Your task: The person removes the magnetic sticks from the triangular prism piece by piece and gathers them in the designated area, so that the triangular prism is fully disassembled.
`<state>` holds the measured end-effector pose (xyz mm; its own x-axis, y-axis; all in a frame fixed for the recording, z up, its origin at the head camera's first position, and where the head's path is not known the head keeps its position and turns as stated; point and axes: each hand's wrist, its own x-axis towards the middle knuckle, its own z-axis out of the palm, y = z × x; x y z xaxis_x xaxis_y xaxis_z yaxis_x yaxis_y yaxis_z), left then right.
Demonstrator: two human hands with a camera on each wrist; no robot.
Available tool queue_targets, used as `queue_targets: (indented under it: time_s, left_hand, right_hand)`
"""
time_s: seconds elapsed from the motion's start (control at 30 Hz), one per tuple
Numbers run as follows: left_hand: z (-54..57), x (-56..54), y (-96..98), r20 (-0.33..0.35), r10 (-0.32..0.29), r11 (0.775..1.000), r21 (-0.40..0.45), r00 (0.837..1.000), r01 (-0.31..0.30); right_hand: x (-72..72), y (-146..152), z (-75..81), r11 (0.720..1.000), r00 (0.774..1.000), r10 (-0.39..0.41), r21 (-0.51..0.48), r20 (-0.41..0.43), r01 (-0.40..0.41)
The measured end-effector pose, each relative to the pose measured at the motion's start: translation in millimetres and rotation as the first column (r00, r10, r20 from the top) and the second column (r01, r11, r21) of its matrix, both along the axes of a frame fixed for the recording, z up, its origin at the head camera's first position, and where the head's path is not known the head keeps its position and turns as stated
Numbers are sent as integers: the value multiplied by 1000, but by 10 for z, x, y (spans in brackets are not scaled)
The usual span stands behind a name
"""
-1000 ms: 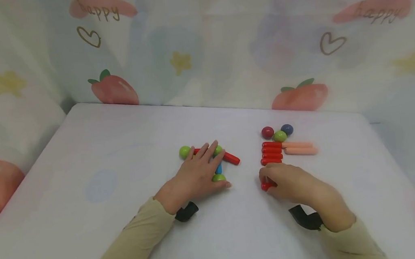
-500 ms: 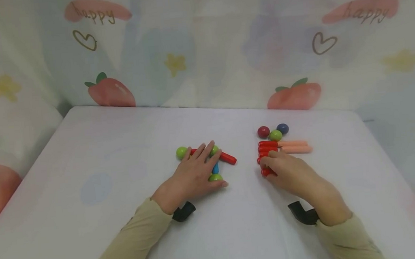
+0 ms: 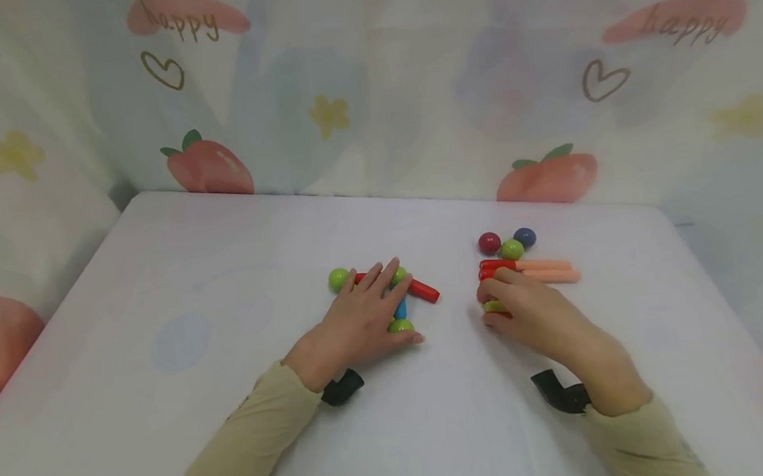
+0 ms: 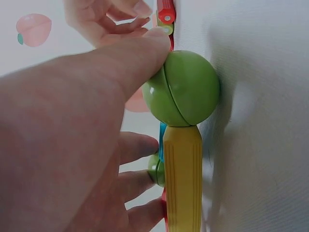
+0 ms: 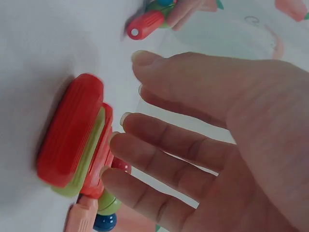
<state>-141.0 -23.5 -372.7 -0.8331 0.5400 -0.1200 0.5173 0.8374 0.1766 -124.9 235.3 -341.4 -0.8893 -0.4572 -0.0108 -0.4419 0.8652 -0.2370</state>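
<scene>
My left hand (image 3: 360, 310) lies with spread fingers over a joined set of green balls and coloured rods. In the left wrist view its thumb touches a green ball (image 4: 186, 89) fixed to a yellow rod (image 4: 182, 179). A blue rod (image 3: 401, 310) and a red rod (image 3: 424, 291) show past the fingers. My right hand (image 3: 542, 319) hovers at the row of loose rods, holding nothing. From the right wrist, its thumb and fingers stand apart beside a red rod (image 5: 72, 130) and a light-green rod (image 5: 89, 154). The hand hides part of the row in the head view.
Beyond the row sit a dark red ball (image 3: 489, 243), a green ball (image 3: 512, 249) and a blue ball (image 3: 525, 237). Two pale orange rods (image 3: 549, 276) lie right of the red ones. A black wrist fitting (image 3: 558, 396) sits by each wrist. Patterned cloth (image 3: 412, 116) backs the white table (image 3: 254, 240).
My right hand has moved away from me, bringing a red rod up to the row. Its fingers now stand apart from the rods. The left hand stays on the joined set.
</scene>
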Motion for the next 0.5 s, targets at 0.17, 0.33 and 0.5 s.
queue_targets:
  time_s: [0.17,0.33,0.5]
  left_hand:
    - [9,-11,9,21,5,1000,-16,1000,-5]
    - [33,-18,1,12,16,1000,7,1000,-16]
    - [55,6,-13,17,13,999,38,1000,-14]
  right_hand:
    - [-46,-129,75,1000,999,0,-26,38,1]
    - [-138,-299,114,994,999,18,-104,37,-15]
    - [-187,-387,6,992,996,33,-127,87,-22]
